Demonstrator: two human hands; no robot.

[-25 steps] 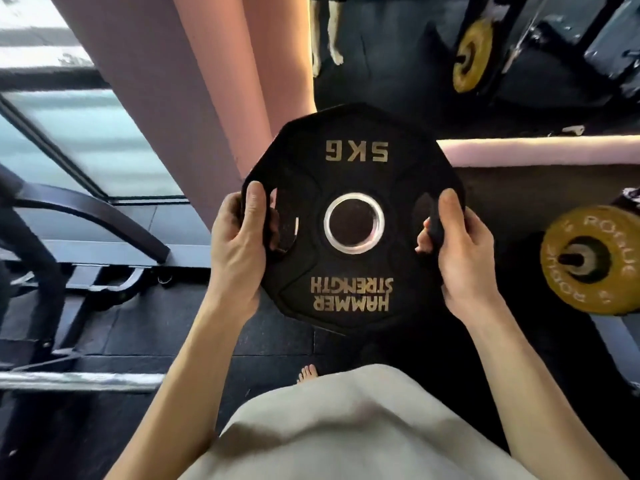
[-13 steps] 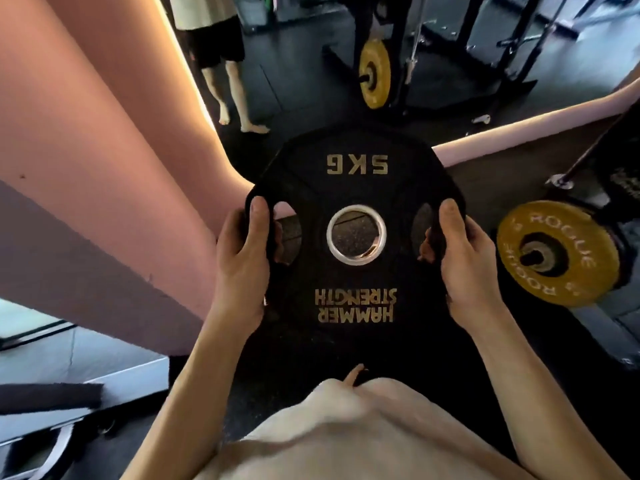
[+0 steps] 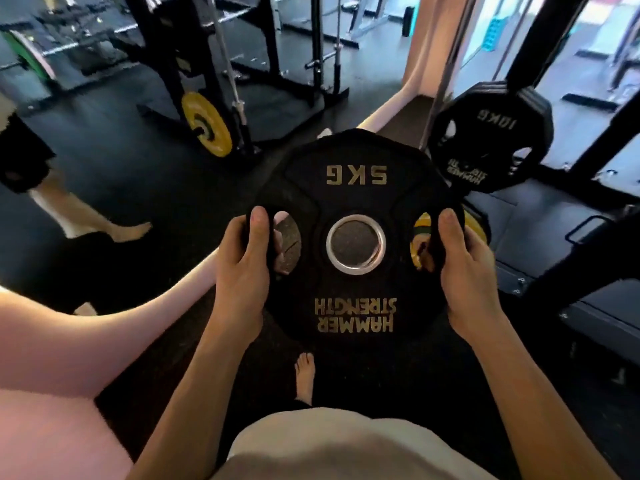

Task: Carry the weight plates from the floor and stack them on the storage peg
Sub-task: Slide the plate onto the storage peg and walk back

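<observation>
A black 5 kg Hammer Strength weight plate (image 3: pixel 355 188) with gold lettering and a steel-ringed centre hole is held up in front of me, above the floor. My left hand (image 3: pixel 244 271) grips its left handle slot, thumb over the face. My right hand (image 3: pixel 465 275) grips the right slot the same way. Behind it to the right, black 10 kg plates (image 3: pixel 491 133) hang stacked on a rack; the peg that carries them is hidden. A yellow plate (image 3: pixel 476 226) shows just past the held plate's right edge.
Black rubber floor (image 3: pixel 145 181) all around. A black rack frame with a yellow plate (image 3: pixel 207 124) stands at the back left. Another person's bare legs (image 3: pixel 90 220) are at the left. A pink curved wall base (image 3: pixel 69 341) runs along the lower left. My own bare foot (image 3: pixel 304 375) is below the plate.
My view has swung to the right with the plate still in both hands; the pink wall slid off to the left and the rack with the 10 kg plates came into view.
</observation>
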